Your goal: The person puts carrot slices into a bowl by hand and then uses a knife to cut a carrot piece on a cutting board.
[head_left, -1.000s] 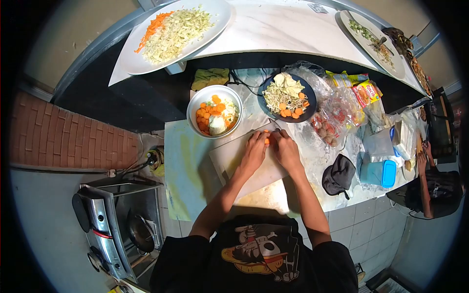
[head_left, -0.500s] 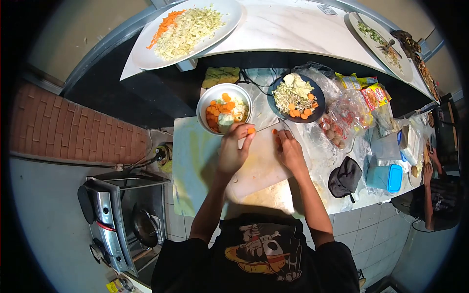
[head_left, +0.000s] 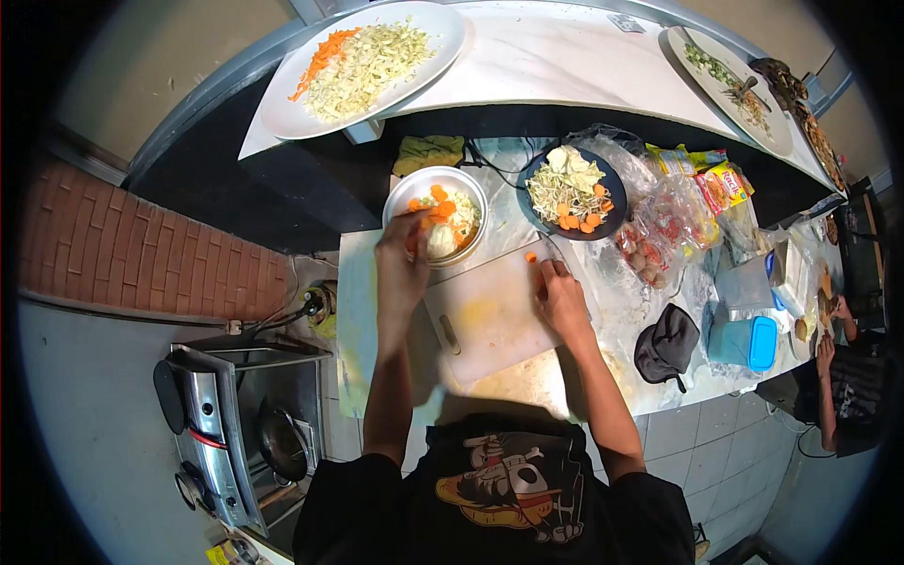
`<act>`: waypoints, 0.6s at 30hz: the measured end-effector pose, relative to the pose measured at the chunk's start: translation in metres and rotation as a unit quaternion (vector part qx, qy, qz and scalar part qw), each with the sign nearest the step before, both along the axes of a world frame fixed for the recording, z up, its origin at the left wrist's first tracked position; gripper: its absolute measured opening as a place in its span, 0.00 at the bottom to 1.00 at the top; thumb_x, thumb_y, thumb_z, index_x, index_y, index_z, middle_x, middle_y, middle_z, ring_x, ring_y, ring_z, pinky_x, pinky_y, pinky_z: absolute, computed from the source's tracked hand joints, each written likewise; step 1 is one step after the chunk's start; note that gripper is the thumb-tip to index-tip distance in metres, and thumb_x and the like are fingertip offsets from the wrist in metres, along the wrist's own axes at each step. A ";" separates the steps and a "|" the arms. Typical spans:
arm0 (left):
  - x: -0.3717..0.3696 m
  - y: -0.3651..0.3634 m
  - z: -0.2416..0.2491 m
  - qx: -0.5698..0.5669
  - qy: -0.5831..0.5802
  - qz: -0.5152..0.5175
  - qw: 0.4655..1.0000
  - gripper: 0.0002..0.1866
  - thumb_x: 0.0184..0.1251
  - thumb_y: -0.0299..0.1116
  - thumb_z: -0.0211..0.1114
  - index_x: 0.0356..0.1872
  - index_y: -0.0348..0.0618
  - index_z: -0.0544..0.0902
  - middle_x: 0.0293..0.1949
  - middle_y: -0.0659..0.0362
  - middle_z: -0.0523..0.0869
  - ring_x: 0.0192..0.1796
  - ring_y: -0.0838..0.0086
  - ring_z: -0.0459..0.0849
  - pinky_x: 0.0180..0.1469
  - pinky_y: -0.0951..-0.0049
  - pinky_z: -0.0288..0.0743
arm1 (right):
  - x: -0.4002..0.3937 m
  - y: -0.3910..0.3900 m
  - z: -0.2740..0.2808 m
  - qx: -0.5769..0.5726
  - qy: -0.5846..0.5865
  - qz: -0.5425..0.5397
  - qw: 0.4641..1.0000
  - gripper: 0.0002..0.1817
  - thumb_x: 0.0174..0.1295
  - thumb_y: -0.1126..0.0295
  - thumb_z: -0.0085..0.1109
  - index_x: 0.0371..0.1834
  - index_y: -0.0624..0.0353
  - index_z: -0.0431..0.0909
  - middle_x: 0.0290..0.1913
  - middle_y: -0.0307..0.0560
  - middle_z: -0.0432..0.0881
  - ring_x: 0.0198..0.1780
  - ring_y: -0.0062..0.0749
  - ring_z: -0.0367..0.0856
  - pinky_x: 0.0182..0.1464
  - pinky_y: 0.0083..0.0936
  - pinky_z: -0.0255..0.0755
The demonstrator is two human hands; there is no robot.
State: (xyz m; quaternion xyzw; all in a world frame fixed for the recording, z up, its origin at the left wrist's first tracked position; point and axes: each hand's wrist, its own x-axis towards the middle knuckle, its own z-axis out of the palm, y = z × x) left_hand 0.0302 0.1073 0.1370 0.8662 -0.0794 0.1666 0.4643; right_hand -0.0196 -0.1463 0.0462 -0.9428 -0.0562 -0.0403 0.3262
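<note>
My left hand [head_left: 403,259] reaches over the left rim of a metal bowl [head_left: 483,209] with carrot slices [head_left: 441,207] and pale chopped vegetables in it. Its fingers are bent above the carrots, and the thumb stands apart from them. A white cutting board [head_left: 494,325] lies in front of me, with a yellowish stain and a handle slot. At its right side my right hand [head_left: 563,299] is closed around a knife [head_left: 552,247]; the handle is hidden in the fist. Small carrot pieces [head_left: 531,257] rest on the board beside those fingers.
Behind the board stands a dark plate [head_left: 617,179] of bean sprouts, cabbage and carrot. Plastic bags [head_left: 664,221], a black cap [head_left: 666,344] and a blue-lidded container [head_left: 761,344] are to the right. A white platter [head_left: 450,47] sits on the raised shelf. Another person [head_left: 843,377] works far right.
My left hand has moved left from above the board, where it held a carrot piece, to over the metal bowl. My right hand stays by the board's right side with the knife.
</note>
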 end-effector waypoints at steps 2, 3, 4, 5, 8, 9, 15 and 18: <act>0.019 0.018 -0.018 0.026 -0.037 0.040 0.998 0.14 0.66 0.21 0.65 0.53 0.33 0.82 0.47 0.43 0.86 0.48 0.54 0.89 0.48 0.66 0.81 | -0.002 -0.002 0.001 0.012 0.005 0.006 1.000 0.22 0.49 0.81 0.65 0.49 0.64 0.73 0.46 0.63 0.79 0.41 0.63 0.82 0.42 0.49 0.79; 0.021 0.021 -0.020 0.027 -0.039 0.038 0.998 0.14 0.66 0.21 0.65 0.53 0.33 0.82 0.47 0.43 0.86 0.48 0.54 0.89 0.48 0.66 0.81 | -0.001 -0.003 0.002 0.022 0.009 0.011 1.000 0.25 0.48 0.80 0.67 0.53 0.64 0.73 0.47 0.64 0.79 0.41 0.63 0.83 0.41 0.49 0.79; 0.023 0.024 -0.022 0.092 -0.081 0.042 0.992 0.14 0.67 0.21 0.65 0.53 0.33 0.82 0.48 0.43 0.86 0.48 0.55 0.89 0.48 0.66 0.81 | -0.001 -0.003 0.004 0.022 0.008 0.009 1.000 0.25 0.48 0.80 0.67 0.53 0.64 0.73 0.47 0.64 0.79 0.41 0.63 0.83 0.41 0.49 0.79; 0.025 0.025 -0.025 0.156 -0.121 0.045 0.979 0.14 0.68 0.22 0.65 0.54 0.33 0.82 0.48 0.44 0.86 0.48 0.56 0.89 0.48 0.66 0.81 | -0.002 -0.003 0.005 0.027 0.010 0.008 1.000 0.24 0.49 0.80 0.67 0.51 0.64 0.73 0.46 0.64 0.79 0.41 0.63 0.83 0.41 0.49 0.79; 0.008 -0.003 -0.014 0.020 -0.045 -0.029 0.998 0.14 0.69 0.24 0.64 0.54 0.35 0.82 0.51 0.44 0.85 0.48 0.56 0.87 0.51 0.66 0.80 | -0.004 -0.004 0.002 0.055 0.003 -0.001 0.998 0.21 0.49 0.80 0.67 0.48 0.65 0.73 0.43 0.64 0.80 0.40 0.64 0.83 0.41 0.49 0.78; -0.002 -0.017 -0.009 -0.018 0.030 -0.049 0.998 0.14 0.70 0.25 0.64 0.54 0.35 0.82 0.50 0.45 0.85 0.48 0.56 0.87 0.51 0.65 0.80 | -0.005 -0.004 0.000 0.076 -0.005 -0.004 0.997 0.20 0.49 0.81 0.66 0.46 0.65 0.73 0.42 0.64 0.80 0.39 0.64 0.82 0.41 0.50 0.77; -0.011 -0.080 -0.075 0.028 0.028 -0.198 0.979 0.17 0.67 0.26 0.65 0.57 0.37 0.80 0.51 0.45 0.81 0.51 0.50 0.83 0.53 0.59 0.78 | -0.012 -0.005 0.009 0.144 -0.025 -0.059 0.988 0.13 0.49 0.82 0.62 0.40 0.67 0.74 0.35 0.62 0.80 0.35 0.60 0.82 0.39 0.47 0.75; -0.011 -0.103 -0.096 0.068 0.006 -0.165 0.984 0.18 0.65 0.25 0.67 0.56 0.38 0.81 0.53 0.46 0.80 0.53 0.49 0.82 0.53 0.55 0.78 | -0.017 -0.014 0.013 0.168 0.030 -0.073 0.983 0.12 0.50 0.81 0.62 0.39 0.66 0.75 0.31 0.59 0.80 0.33 0.54 0.83 0.38 0.40 0.76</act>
